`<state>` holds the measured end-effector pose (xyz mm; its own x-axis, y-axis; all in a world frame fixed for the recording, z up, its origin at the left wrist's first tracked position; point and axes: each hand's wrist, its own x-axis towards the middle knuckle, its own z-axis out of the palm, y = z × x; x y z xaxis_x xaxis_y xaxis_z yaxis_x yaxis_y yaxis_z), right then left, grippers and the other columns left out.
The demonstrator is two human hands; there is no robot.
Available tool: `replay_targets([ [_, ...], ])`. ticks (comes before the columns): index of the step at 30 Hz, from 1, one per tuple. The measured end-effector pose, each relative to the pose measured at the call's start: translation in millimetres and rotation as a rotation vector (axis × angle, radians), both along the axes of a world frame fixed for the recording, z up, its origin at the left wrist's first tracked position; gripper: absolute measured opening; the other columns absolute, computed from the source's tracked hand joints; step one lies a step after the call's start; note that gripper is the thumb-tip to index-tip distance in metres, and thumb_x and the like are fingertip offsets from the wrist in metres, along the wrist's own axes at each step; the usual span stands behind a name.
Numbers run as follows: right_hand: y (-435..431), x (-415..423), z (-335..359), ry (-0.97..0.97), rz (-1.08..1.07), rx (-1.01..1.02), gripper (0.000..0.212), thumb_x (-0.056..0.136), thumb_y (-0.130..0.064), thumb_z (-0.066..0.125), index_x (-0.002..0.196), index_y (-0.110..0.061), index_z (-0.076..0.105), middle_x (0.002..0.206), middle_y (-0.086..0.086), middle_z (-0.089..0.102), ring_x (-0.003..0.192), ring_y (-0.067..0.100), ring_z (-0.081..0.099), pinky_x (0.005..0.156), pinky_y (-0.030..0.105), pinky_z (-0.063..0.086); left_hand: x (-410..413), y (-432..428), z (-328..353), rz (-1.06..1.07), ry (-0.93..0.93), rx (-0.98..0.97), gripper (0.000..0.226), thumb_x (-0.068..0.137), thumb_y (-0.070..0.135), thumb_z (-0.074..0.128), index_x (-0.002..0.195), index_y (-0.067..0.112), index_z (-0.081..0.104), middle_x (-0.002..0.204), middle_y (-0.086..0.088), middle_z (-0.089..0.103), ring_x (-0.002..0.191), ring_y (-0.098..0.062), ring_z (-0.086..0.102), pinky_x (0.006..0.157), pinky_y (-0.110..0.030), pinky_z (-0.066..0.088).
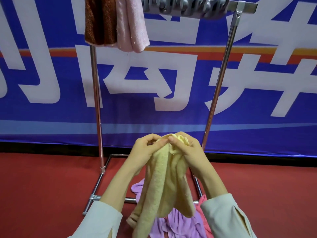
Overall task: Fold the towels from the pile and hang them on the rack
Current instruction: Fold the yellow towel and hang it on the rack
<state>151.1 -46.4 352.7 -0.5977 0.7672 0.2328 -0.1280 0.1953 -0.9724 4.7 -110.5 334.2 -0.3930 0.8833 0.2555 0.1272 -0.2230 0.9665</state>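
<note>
Two towels hang folded on the rack's (pixel 96 103) top bar, well above and to the left of the grip: a brown towel (pixel 100 21) and, touching its right side, a pink towel (pixel 131 23). A third, the yellow towel (pixel 164 182), is in hand. The left hand (pixel 145 148) and right hand (pixel 187 152) meet at its bunched top edge, thumbs and fingers of both pinched shut on the cloth, knuckles nearly touching; the rest of it droops straight below the grip in loose, unfolded lengths. Judged step: finding corners or an edge before the first fold, so this towel is neither folded nor hung yet. Directly under the grip, partly hidden by the yellow cloth, the pile (pixel 180 224) shows purple fabric and, to its right, a strip of deeper pink; how many pieces that makes cannot be told. Grey clips (pixel 185 7) crowd the bar above and right of the grip. Floor is red carpet (pixel 42 186). Beyond the grip, behind the rack, hangs a blue banner (pixel 171 117) with large white characters.
</note>
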Motion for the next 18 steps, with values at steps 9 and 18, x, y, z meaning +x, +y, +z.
replay_targets([
  [9, 3.8, -2.6, 4.1, 0.165, -0.213, -0.093, 0.028, 0.092, -0.033, 0.061, 0.076, -0.01, 0.059, 0.072, 0.006, 0.056, 0.07, 0.018, 0.054, 0.068, 0.031, 0.047, -16.3, 3.7, -24.5, 0.238, 0.394, -0.07, 0.008, 0.088, 0.02, 0.066, 0.084, 0.015, 0.069, 0.082, 0.002, 0.067, 0.074, -0.008, 0.057, 0.071, -0.018, 0.041],
  [18, 1.1, -0.4, 2.8, -0.192, -0.014, 0.011, 0.029, 0.074, -0.03, 0.082, 0.096, -0.02, 0.066, 0.089, 0.0, 0.068, 0.079, 0.012, 0.065, 0.074, 0.027, 0.053, 0.0, -0.3, 5.6, 0.095, -0.048, 0.064, 0.01, 0.088, 0.017, 0.066, 0.084, 0.012, 0.073, 0.082, 0.004, 0.071, 0.079, -0.006, 0.062, 0.077, -0.021, 0.048],
])
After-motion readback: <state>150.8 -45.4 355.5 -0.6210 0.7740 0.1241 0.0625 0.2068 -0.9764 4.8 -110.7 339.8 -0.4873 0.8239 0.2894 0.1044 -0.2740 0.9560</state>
